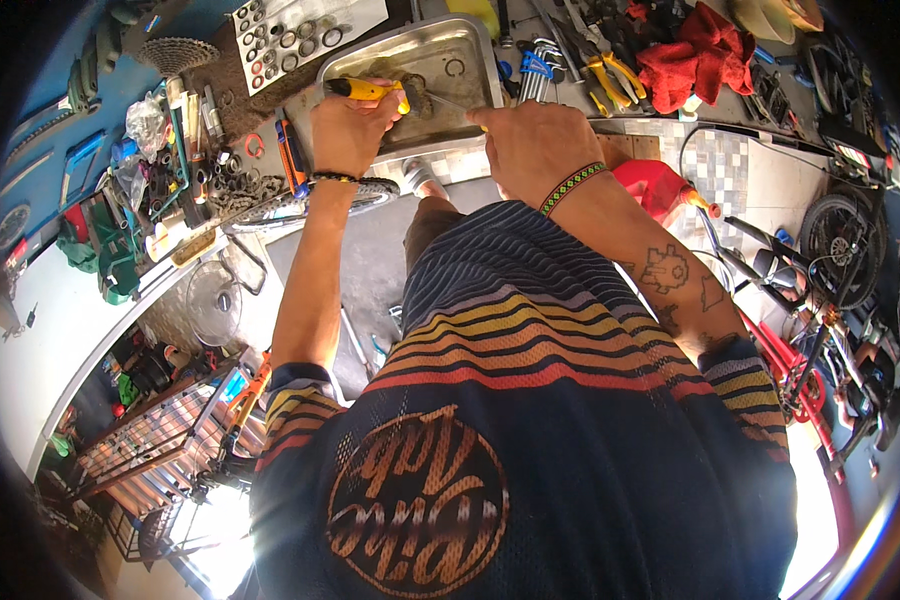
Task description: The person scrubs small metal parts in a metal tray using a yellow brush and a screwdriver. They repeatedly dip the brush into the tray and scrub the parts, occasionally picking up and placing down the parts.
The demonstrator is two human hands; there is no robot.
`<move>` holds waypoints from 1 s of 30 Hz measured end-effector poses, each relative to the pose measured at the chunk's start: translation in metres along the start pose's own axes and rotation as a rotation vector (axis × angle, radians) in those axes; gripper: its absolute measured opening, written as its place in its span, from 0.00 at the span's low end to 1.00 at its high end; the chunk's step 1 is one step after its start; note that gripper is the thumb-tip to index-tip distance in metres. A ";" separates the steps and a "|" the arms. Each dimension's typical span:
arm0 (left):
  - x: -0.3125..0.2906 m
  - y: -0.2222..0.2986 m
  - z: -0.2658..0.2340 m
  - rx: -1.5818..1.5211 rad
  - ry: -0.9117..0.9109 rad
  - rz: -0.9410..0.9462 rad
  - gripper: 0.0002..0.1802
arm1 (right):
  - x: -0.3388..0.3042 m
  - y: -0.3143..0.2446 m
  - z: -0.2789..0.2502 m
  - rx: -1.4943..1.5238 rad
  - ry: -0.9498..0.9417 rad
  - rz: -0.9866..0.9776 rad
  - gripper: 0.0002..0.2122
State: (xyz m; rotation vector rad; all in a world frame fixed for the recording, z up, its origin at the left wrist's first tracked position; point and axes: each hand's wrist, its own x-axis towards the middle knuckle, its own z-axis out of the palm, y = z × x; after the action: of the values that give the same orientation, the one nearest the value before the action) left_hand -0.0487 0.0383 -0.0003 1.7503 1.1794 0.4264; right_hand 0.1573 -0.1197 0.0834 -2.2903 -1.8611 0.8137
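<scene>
Over the near side of a shallow metal tray (485, 60), my left hand (355, 130) is closed around a yellow-and-black handled tool (365, 89). Close by its fingertips is a dark, greasy metal part (416, 95), whose exact kind I cannot make out. From the right, my right hand (542, 148) grips a thin metal-shafted tool (452, 103) that points toward the greasy part. Most of that tool's handle is hidden in the fist; a bit of yellow shows. A small ring (454, 67) lies on the tray floor.
Rings and bearings lie on a white sheet (310, 30) at the back left, near a cassette sprocket (178, 55). Yellow pliers (610, 80), blue-held hex keys (537, 70) and a red cloth (698, 55) are right of the tray. A red container (655, 190) stands below the bench edge.
</scene>
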 end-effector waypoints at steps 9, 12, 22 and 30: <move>0.002 0.008 0.000 0.562 0.204 0.128 0.17 | -0.001 0.004 0.014 -0.066 0.067 -0.060 0.17; -0.006 0.014 0.002 0.518 0.112 0.168 0.16 | -0.002 0.003 0.014 -0.061 0.076 -0.069 0.17; -0.004 0.016 0.001 0.545 0.092 0.182 0.11 | -0.003 0.004 0.023 -0.085 0.118 -0.085 0.19; -0.002 0.017 0.004 0.472 0.119 0.236 0.13 | -0.005 -0.005 0.006 -0.032 -0.010 -0.002 0.12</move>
State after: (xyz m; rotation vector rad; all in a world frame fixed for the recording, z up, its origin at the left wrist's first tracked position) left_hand -0.0375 0.0333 0.0123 2.3138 1.2298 0.4183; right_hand 0.1499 -0.1243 0.0818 -2.3071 -1.8933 0.8026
